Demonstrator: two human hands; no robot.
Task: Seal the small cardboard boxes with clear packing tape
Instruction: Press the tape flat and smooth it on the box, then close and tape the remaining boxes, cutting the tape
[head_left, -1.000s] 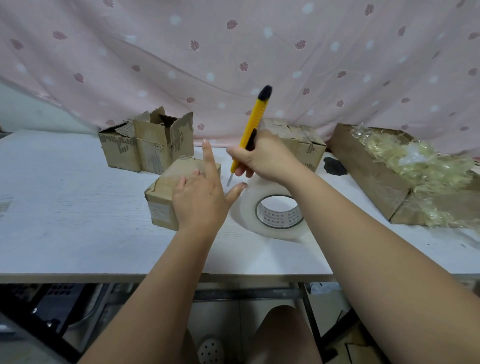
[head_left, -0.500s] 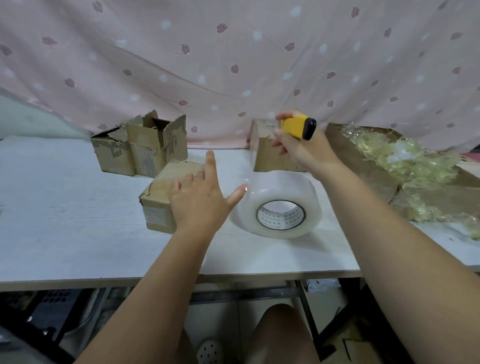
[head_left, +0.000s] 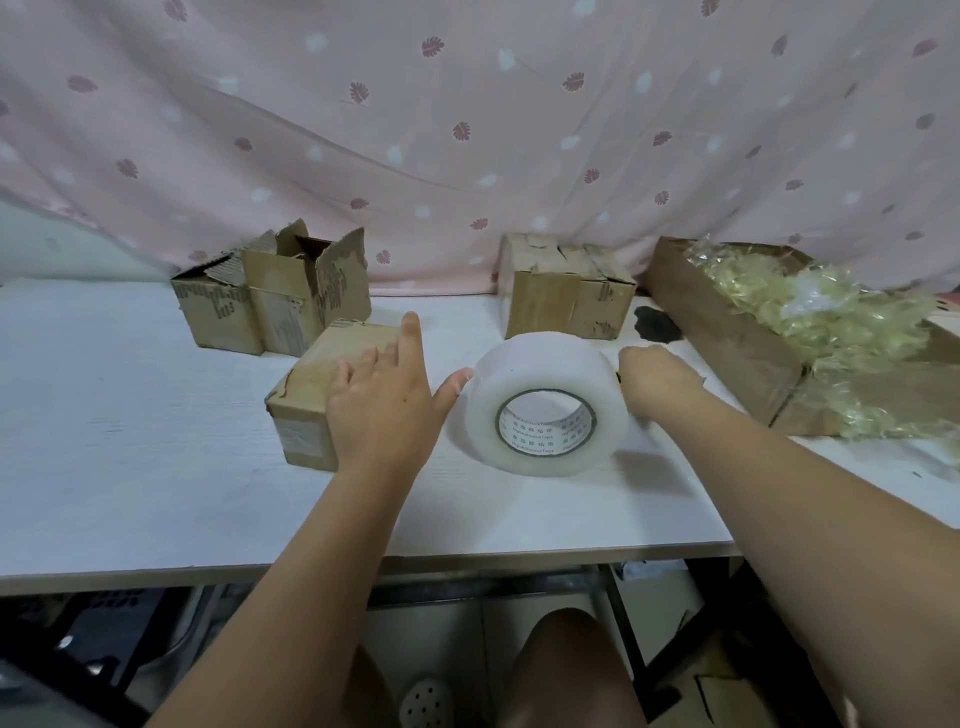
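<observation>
Several cartons (head_left: 566, 299) sit behind; left hand (head_left: 382, 410) flat on box (head_left: 311, 374), tape roll (head_left: 540, 374) screens right hand (head_left: 657, 384), grip unseen.

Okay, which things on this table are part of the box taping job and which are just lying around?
Part of the job: small box under the left hand; roll of clear tape beside the right hand; open boxes at back left; closed boxes at back centre.
Lying about: big carton of yellowish plastic filler on the right; dark patch on the table; pink curtain.

Bare left forearm (head_left: 322, 561), bare right forearm (head_left: 779, 483), bare knee (head_left: 566, 660).
</observation>
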